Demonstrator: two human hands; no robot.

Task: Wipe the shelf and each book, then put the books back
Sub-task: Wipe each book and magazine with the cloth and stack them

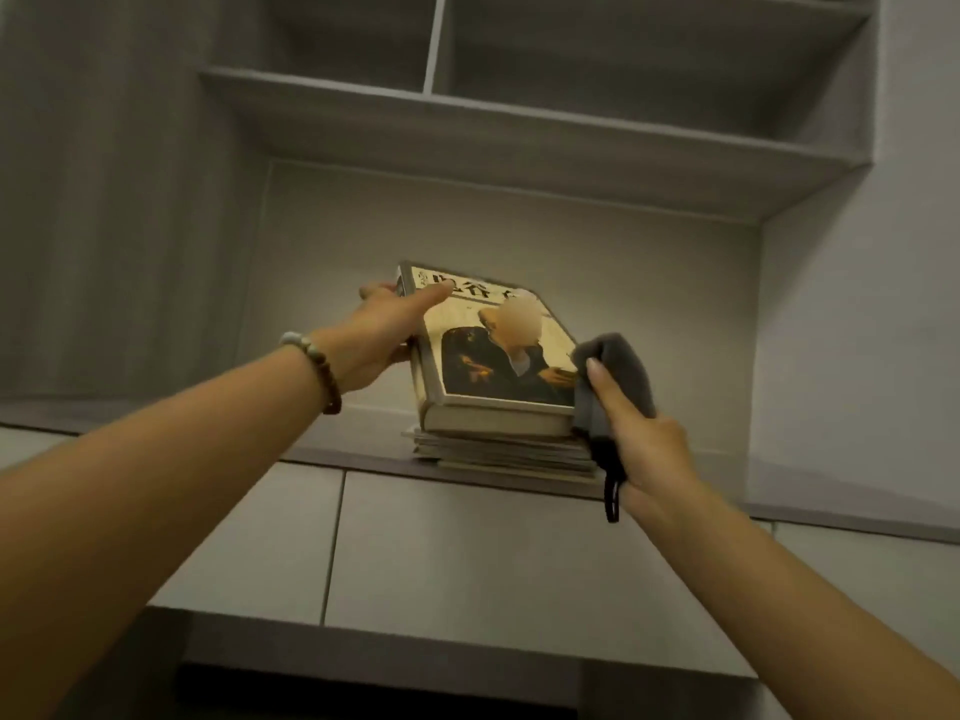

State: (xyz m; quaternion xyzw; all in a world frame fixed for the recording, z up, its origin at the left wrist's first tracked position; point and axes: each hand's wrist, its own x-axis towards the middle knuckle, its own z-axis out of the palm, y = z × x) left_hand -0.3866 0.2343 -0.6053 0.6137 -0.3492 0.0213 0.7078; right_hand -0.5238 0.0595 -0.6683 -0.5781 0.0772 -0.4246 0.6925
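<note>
Both forearms reach forward and up from the person toward the alcove. A brown wooden bead bracelet (pixel 318 374) sits on the left wrist.

The right hand (pixel 647 452) grips a folded grey fabric cloth (pixel 621 368). Its thumb lies straight up the near face of the cloth, and the other fingers are curled round the far side. A dark loop hangs below this hand. The top of the cloth touches the right edge of the book beside the thumb tip.

The left hand (pixel 371 337) grips a thick cream-covered hardback book with a dark portrait (pixel 493 350). The thumb is pressed flat on the front cover near its upper left corner. The fingers are wrapped behind the spine side, and only their tips show.

The book is tilted, with its cover facing the person. Its lower edge rests on a flat stack of pale books (pixel 498 444) between the two hands.

The stack lies on the grey laminate shelf (pixel 358 459), close to its front edge. Above and beyond the fingers runs a grey upper shelf board (pixel 519 142) with a vertical divider.
</note>
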